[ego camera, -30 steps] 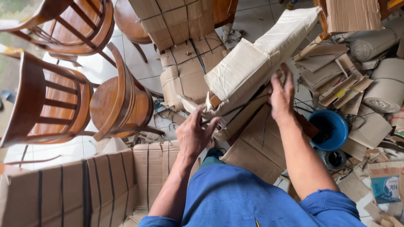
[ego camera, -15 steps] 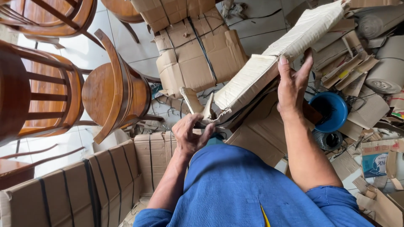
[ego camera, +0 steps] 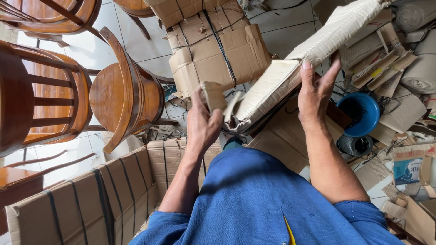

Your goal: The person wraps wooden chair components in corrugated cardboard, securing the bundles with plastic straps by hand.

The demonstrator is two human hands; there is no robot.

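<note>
- The long cardboard-wrapped bundle (ego camera: 290,77) slants above the person's lap, over the flattened cardboard sheets (ego camera: 290,140).
- The right hand (ego camera: 318,90) braces its side, fingers spread flat, not clamped.
- The left hand (ego camera: 202,120) pinches a torn flap (ego camera: 212,96) at its ragged lower end.
- It looks stiff yet light; the frayed wrapping tears easily, so the firm middle gives the better hold.

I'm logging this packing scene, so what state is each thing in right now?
left hand: gripping a torn cardboard flap
right hand: flat against the long wrapped piece
long wrapped piece: cardboard-covered, tilted, near end open
strapped bundle: tied, on the floor
wooden chairs: unwrapped
blue tub: open
</note>
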